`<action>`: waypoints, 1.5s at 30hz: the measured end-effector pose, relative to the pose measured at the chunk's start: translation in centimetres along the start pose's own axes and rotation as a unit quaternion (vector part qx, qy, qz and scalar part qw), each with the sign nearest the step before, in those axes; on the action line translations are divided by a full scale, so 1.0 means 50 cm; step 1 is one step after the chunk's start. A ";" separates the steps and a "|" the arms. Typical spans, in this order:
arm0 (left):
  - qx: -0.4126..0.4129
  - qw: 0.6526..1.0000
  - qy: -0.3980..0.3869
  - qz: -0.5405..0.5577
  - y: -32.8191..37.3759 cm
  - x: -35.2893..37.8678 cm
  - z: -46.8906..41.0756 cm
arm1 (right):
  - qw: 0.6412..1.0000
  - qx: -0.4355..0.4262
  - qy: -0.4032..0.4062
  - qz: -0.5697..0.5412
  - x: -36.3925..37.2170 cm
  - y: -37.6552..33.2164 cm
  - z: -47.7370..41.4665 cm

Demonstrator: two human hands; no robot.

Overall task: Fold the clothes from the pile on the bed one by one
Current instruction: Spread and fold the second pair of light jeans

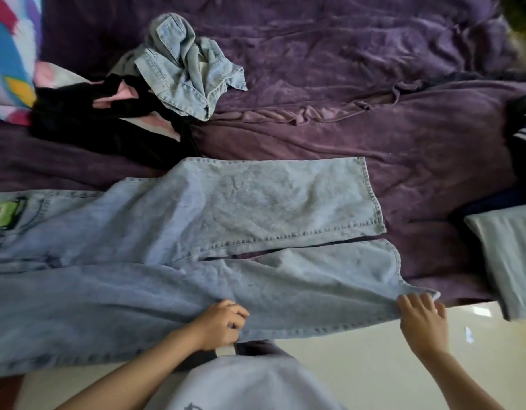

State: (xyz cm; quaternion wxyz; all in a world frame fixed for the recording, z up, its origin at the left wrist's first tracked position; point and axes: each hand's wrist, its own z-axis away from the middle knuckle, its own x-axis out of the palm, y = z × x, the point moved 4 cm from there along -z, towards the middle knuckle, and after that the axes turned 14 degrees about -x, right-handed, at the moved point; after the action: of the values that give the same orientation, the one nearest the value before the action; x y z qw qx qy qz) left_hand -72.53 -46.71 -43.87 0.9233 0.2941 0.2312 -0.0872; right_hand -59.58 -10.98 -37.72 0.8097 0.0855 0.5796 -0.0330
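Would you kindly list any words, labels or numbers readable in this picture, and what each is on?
Green patch on the light blue jeans: its print is too blurred to read.
Dark mark on the person's grey top: cut off at the frame edge, unreadable.
Nothing else bears text.

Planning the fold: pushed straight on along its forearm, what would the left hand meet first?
Past the near jeans leg that the left hand grips, probably the far jeans leg; depth unclear.
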 end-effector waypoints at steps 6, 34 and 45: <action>-0.020 0.998 -0.039 -0.052 0.005 0.030 0.007 | 0.968 0.047 -0.240 0.054 0.044 -0.015 0.016; -0.338 0.895 0.282 -0.074 -0.145 -0.154 0.017 | 0.974 -0.006 -0.200 0.105 0.019 -0.045 -0.293; -0.331 0.852 0.403 0.047 -0.218 -0.264 0.086 | 0.985 -0.057 -0.161 -0.022 -0.048 -0.209 -0.406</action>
State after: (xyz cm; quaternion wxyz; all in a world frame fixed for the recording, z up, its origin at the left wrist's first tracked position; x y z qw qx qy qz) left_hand -85.75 -57.73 -39.91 0.7949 -0.0091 0.5839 0.1644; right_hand -80.92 -17.79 -42.86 0.8953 0.0201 0.4439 -0.0316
